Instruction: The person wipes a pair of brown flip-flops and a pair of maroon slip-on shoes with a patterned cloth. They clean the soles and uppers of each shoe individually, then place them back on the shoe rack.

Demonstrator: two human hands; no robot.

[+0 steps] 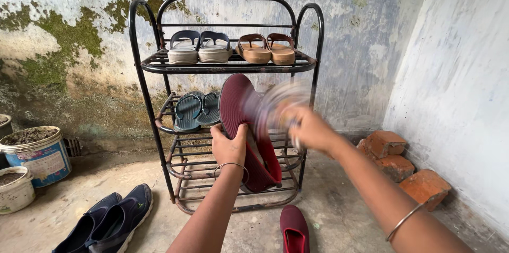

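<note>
My left hand [229, 144] grips a maroon slip-on shoe [241, 107] by its side, sole turned toward me, in front of the black metal shoe rack [146, 67]. My right hand [310, 128] holds a pale cloth [281, 105] against the shoe; hand and cloth are blurred by motion. The matching maroon shoe [294, 229] lies on the floor below my arms.
Grey sandals [199, 47] and brown sandals [266, 48] sit on the top shelf, teal flip-flops [197, 108] on the middle one. Dark blue shoes [108, 221] lie at floor left, near soil-filled buckets [37, 152]. Bricks [403, 165] line the right wall.
</note>
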